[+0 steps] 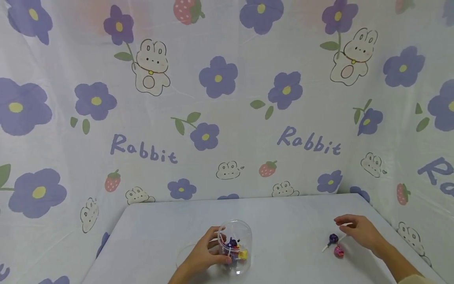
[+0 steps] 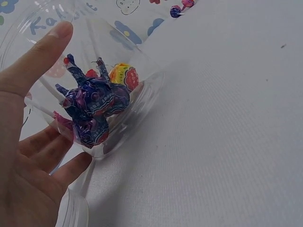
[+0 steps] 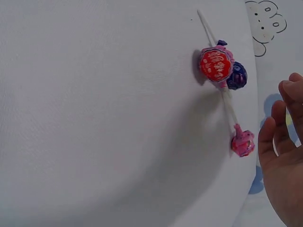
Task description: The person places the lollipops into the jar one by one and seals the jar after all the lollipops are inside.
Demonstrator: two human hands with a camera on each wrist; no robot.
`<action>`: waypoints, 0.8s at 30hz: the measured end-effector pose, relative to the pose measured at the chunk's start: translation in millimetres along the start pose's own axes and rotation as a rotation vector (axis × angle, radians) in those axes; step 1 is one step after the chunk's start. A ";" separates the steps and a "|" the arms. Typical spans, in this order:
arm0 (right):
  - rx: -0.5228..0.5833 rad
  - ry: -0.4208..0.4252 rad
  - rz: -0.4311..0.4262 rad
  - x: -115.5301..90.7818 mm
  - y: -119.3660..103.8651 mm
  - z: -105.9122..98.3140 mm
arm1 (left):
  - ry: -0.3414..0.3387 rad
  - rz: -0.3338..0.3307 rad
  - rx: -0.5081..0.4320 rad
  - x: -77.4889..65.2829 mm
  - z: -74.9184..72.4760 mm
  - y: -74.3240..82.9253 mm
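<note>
My left hand grips a clear plastic jar, which leans over on the table. Inside lie several wrapped lollipops, mostly dark purple, with one yellow-and-red one among them. The thumb presses the near side while the other fingers curve beneath the jar. My right hand hovers over the table's right side, fingers loosely bent and holding nothing. Close beside it lie a purple lollipop and a pink lollipop. The right wrist view also shows a red-faced lollipop overlapping the purple one.
A clear round lid lies on the table by my left wrist, partly hidden by the arm. The white table meets a printed curtain at the back and both sides.
</note>
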State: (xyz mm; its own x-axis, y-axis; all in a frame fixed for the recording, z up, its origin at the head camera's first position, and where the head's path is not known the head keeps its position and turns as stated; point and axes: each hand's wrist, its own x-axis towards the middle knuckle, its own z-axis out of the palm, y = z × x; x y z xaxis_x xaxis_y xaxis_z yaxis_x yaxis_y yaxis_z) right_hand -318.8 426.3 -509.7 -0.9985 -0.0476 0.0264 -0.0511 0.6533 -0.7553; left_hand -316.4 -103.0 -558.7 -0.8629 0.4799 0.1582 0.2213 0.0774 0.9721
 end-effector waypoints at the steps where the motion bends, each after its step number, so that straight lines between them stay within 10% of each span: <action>1: -0.004 -0.001 0.006 0.1 4.0 1.4 | 0.001 -0.001 -0.002 -0.1 0.1 -0.4; 11: -0.126 0.051 0.031 0.9 35.4 16.9 | 0.013 -0.017 -0.001 0.5 -0.1 0.2; 24: -0.388 0.137 -0.176 -2.5 51.9 29.3 | 0.006 -0.018 -0.025 0.5 0.4 -1.7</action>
State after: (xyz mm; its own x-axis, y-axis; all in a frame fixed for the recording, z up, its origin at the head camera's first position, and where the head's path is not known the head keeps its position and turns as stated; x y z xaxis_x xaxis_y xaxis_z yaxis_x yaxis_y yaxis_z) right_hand -318.4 438.2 -568.1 -0.9659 -0.1003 0.2385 -0.1978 0.8807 -0.4304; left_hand -317.0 -102.5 -560.3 -0.8694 0.4735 0.1415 0.1942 0.0640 0.9789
